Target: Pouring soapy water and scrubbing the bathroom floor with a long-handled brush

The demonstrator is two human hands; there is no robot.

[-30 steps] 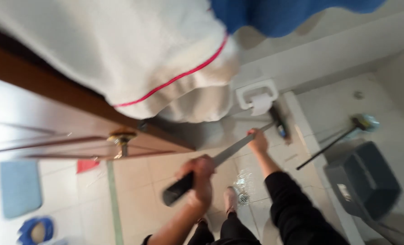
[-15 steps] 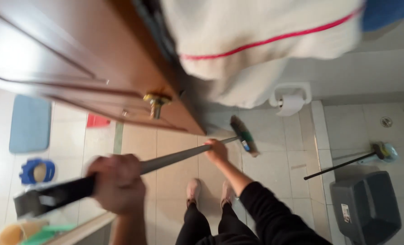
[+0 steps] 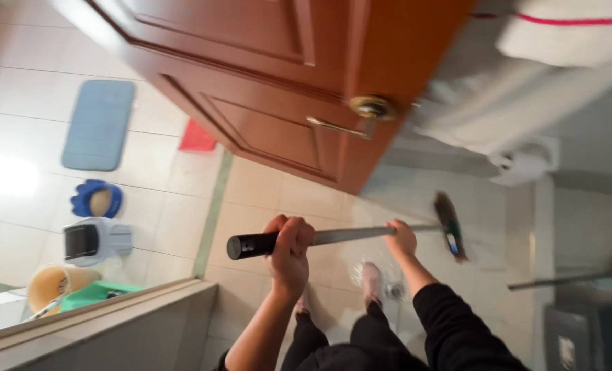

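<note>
Gripping a long grey metal-handled broom (image 3: 361, 234) with both hands, the person stands on the pale tiled floor (image 3: 251, 199) just inside the open brown wooden door (image 3: 265, 75). The left hand (image 3: 290, 249) is wrapped tight around the black rubber grip at the near end of the pole, fingers curled fully round it; the right hand (image 3: 402, 238) closes round the bare metal shaft further along, close to the head. The dark bristle head (image 3: 450, 227) sits on the tiles near the foot of the door's free edge, with the person's light-coloured shoes (image 3: 371, 278) just behind it.

Such a broom looks light and stiff along its pole (the shaft shows no bend between the two hands), with the only give in the bristles. The smooth metal is likely slippery, and the floor by the shoes glistens as if wet, so the rubber grip is the surest place for the rear hand, while a second hold low on the shaft gives control over the head.

A brass lever door handle (image 3: 361, 113) juts out above the pole. Beyond the doorway a blue rectangular mat (image 3: 100, 124) lies on the floor, and a dark grey plastic bin (image 3: 587, 336) stands at the right edge of the floor.
</note>
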